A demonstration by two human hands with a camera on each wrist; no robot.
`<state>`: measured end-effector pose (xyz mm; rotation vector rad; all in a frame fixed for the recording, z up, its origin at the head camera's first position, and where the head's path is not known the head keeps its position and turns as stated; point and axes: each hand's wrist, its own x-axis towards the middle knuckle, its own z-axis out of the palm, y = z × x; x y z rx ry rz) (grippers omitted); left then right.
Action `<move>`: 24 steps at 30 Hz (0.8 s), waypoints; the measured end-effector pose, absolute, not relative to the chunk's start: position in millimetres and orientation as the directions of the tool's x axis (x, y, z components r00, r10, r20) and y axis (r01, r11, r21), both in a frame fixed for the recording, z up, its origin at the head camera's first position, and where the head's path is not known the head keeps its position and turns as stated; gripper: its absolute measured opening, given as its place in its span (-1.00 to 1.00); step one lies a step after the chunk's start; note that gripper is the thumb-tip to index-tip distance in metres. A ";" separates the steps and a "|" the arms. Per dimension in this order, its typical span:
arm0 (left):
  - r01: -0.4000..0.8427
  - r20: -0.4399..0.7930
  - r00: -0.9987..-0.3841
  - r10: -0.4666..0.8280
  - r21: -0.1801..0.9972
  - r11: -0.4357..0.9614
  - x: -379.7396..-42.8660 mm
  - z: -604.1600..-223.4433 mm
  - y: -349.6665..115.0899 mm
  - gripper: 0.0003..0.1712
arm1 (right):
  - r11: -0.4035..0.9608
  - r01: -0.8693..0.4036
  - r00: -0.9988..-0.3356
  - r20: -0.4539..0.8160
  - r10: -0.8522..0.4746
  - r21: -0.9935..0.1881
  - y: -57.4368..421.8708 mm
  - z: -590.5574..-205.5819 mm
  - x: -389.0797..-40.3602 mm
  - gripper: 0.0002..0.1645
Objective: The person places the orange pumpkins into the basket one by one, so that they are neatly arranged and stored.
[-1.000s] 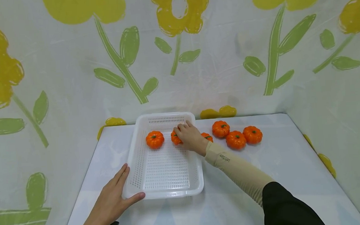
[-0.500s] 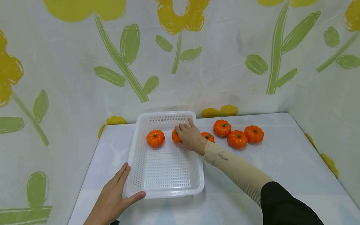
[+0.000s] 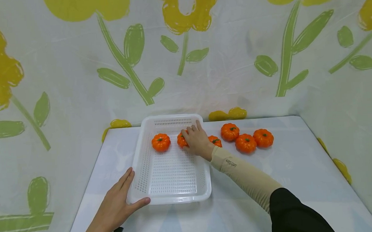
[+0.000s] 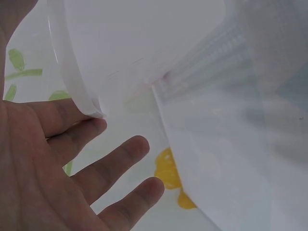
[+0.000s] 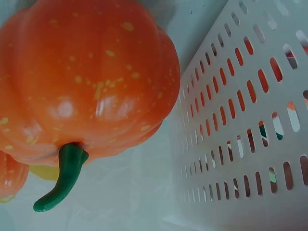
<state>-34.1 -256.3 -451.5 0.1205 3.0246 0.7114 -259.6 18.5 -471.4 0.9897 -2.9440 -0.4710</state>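
A white perforated plastic basket [image 3: 171, 179] rests on the table, with one small orange pumpkin [image 3: 161, 142] sitting inside near the back left. My right hand [image 3: 198, 141] reaches over the basket's right rim and grips a second pumpkin [image 3: 181, 140], partly hidden by the fingers. At the basket's near left corner, my left hand [image 3: 116, 200] lies with fingers extended along the left side and the thumb at the front rim. In the left wrist view, its fingertips [image 4: 98, 126] meet the basket rim [image 4: 79, 96].
Outside the basket to the right, one pumpkin [image 3: 215, 141] is partly covered by the right forearm. Beyond it sit three more pumpkins [image 3: 245, 143]. The right wrist view shows a large close pumpkin [image 5: 91, 82] beside the slotted basket wall [image 5: 221, 159]. A flower-printed curtain [image 3: 228, 71] hangs behind the table.
Both hands and the pumpkins keep their places; the right hand's fingers stay on the pumpkin in the basket. The head view has shifted very slightly.
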 end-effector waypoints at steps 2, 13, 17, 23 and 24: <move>0.067 -0.013 -0.997 0.082 0.450 0.890 -34.1 -452.1 -256.8 0.31 | 0.760 -0.588 -0.803 -0.088 -0.589 0.278 18.5 -470.9 -259.0 -0.05; 0.058 -0.022 -0.997 0.077 0.458 0.887 -34.1 -452.8 -256.8 0.34 | 0.763 -0.590 -0.798 -0.043 -0.602 0.264 19.7 -471.7 -258.3 -0.07; 0.062 -0.018 -0.997 0.078 0.456 0.888 -34.1 -452.8 -256.4 0.34 | 0.764 -0.597 -0.789 -0.006 -0.614 0.244 20.4 -472.7 -258.2 -0.10; 0.071 -0.010 -0.996 0.084 0.454 0.888 -34.0 -452.7 -257.0 0.33 | 0.759 -0.626 -0.756 0.097 -0.647 0.180 22.9 -471.7 -256.7 -0.16; 0.071 -0.010 -0.996 0.085 0.453 0.888 -33.7 -452.5 -257.1 0.33 | 0.758 -0.631 -0.751 0.116 -0.650 0.163 23.4 -471.2 -256.4 -0.17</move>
